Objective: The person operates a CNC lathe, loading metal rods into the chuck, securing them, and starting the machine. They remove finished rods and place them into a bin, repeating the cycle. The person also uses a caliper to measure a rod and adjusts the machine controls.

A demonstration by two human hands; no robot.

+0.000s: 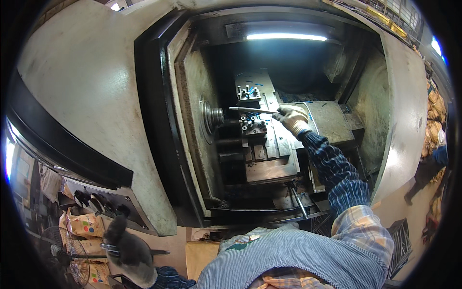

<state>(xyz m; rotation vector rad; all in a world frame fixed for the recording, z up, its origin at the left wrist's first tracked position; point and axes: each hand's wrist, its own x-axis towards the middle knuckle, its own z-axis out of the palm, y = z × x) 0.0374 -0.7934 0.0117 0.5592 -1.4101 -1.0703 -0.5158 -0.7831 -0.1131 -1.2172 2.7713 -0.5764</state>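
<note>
My right hand (292, 117), in a pale knit glove, grips a slender metal rod (249, 109) inside a lathe. The rod's free end points left at the spindle nose (216, 116), with a gap between them. Below the rod is a tool block with several bolts (254, 125); a second bolted block (248, 94) sits behind it. At lower left, my left hand (131, 253) wears a dark-stained glove and is closed around a metal bar (159, 252). Its raised finger is at a dark knob (122, 211) on the control panel (108, 202); contact is unclear.
A lit tube lamp (287, 37) shines over the chamber. Blue chips lie around the slotted cross slide (270, 171). A metal lever (299, 202) rises near the front edge. Beside my left hand stand a wire-guarded fan (65, 253) and printed sacks (85, 224). Another person's leg (418, 178) shows at far right.
</note>
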